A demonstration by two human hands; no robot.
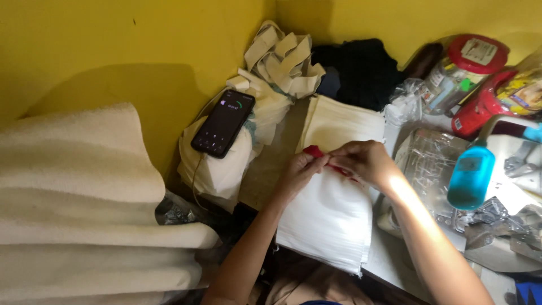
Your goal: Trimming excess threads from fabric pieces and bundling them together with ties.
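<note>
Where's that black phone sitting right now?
In the head view, the black phone lies left of both hands, propped on a cream cloth bundle against the yellow wall, screen lit.

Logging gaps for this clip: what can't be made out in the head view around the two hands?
- Red piece: mostly covered by the left hand and right hand; its kind and shape are unclear.
- White bag stack: top edge hidden under both hands.
- Phone screen: too small to read.
- Blue bottle: upper part runs off the right edge.
- Dark cloth: too dark to tell its shape.
</note>
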